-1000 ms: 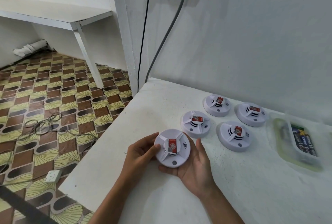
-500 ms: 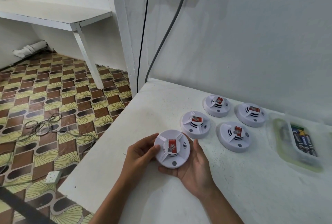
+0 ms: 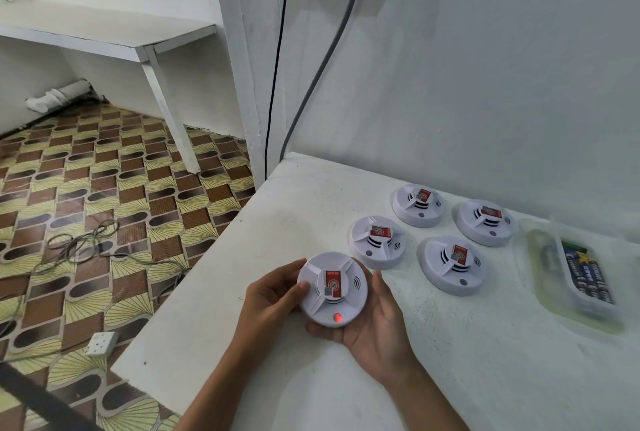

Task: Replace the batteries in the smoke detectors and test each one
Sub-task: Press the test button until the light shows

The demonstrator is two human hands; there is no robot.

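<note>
A round white smoke detector (image 3: 331, 288) with a red sticker on top is held just above the white table (image 3: 450, 378), near its left edge. A red light glows on its front rim. My left hand (image 3: 272, 295) grips its left side with the thumb on the rim. My right hand (image 3: 372, 326) cups it from below and the right. Several more white detectors lie beyond: one (image 3: 376, 242) close behind, one (image 3: 452, 264) to the right, and two by the wall (image 3: 418, 205) (image 3: 484, 222).
A clear plastic tub (image 3: 543, 278) holding batteries (image 3: 585, 275) sits at the right. Two cables (image 3: 313, 84) hang from wall sockets at the table's back left corner. Left of the table the patterned floor carries loose wires (image 3: 79, 247) and a white socket block (image 3: 101, 343).
A red light now glows on the front rim of the held detector; it was dark before. Both hands and the detector stay in the same place.
</note>
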